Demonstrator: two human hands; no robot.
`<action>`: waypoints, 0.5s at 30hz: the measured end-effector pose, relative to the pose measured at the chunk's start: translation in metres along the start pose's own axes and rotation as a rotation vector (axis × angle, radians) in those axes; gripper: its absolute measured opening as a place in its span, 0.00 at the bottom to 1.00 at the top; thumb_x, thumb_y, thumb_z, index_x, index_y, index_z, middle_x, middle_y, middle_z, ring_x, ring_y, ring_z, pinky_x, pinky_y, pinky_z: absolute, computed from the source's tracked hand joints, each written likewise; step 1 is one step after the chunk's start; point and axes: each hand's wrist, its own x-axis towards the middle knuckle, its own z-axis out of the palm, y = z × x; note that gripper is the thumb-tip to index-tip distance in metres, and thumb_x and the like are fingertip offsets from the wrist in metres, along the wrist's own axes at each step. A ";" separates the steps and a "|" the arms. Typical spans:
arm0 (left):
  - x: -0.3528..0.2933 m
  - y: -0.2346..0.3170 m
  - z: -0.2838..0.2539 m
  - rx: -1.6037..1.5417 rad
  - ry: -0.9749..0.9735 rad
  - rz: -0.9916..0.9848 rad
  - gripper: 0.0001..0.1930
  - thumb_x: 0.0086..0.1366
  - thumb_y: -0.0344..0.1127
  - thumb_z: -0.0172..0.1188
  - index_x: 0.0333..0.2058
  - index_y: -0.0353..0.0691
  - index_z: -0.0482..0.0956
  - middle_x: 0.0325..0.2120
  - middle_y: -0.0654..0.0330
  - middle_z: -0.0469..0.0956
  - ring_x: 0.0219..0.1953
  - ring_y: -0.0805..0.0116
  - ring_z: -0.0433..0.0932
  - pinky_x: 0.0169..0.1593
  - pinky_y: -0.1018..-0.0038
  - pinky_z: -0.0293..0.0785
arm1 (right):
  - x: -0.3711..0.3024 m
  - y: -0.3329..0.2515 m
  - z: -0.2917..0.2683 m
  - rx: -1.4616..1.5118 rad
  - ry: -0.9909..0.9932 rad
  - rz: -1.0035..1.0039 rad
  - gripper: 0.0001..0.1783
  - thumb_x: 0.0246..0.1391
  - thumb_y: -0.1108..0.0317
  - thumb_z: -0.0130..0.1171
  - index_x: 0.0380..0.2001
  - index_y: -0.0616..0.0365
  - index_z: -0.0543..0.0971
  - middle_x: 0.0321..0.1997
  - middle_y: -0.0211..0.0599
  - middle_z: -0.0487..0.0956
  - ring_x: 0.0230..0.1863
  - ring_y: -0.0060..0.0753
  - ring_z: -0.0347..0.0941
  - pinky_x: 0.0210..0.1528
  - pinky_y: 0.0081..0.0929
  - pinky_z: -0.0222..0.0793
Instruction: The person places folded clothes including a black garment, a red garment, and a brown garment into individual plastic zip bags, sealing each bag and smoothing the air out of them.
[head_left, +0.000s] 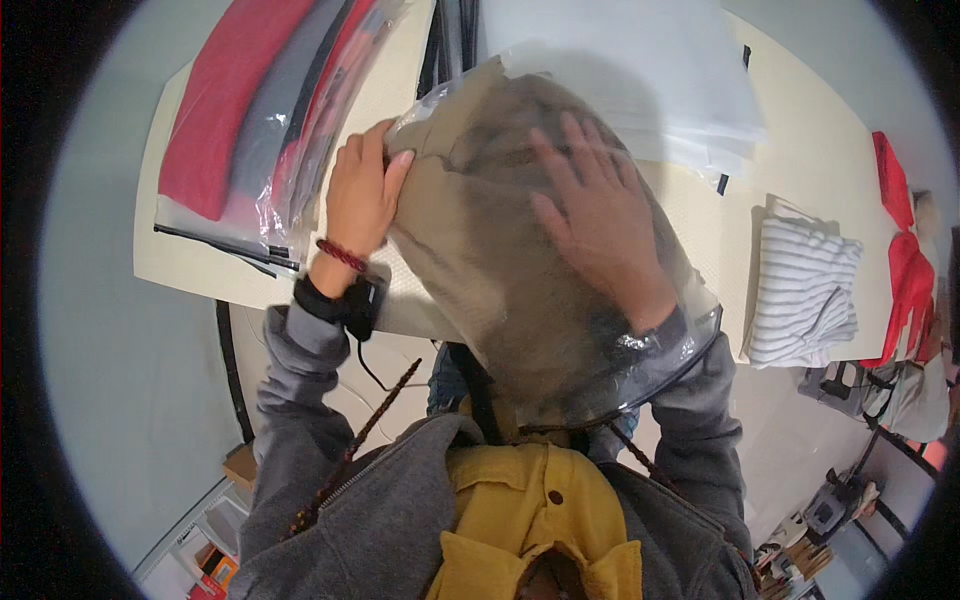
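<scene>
Near the table (200,270) edge, the left hand (360,200) pinches a clear bag (480,260) of tan clothing while the right hand (590,220), inside it, spreads flat fingers, seemingly smoothing the fabric.

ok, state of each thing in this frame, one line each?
clear bag: holds a tan garment, its open end hanging off the table edge toward the person
left hand: gripping the bag's far corner
right hand: inside the bag, flat, fingers spread on the garment
striped garment: folded, unbagged, on the table
red garments: bagged, stacked at the table's left
white bags: piled flat behind the clear bag
</scene>
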 end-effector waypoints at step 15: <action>-0.013 -0.004 0.015 -0.186 0.141 -0.036 0.21 0.67 0.44 0.48 0.55 0.40 0.68 0.42 0.49 0.70 0.44 0.53 0.67 0.50 0.64 0.60 | 0.038 0.006 0.022 0.015 -0.015 -0.192 0.48 0.53 0.39 0.50 0.65 0.63 0.53 0.72 0.45 0.50 0.73 0.43 0.42 0.70 0.50 0.39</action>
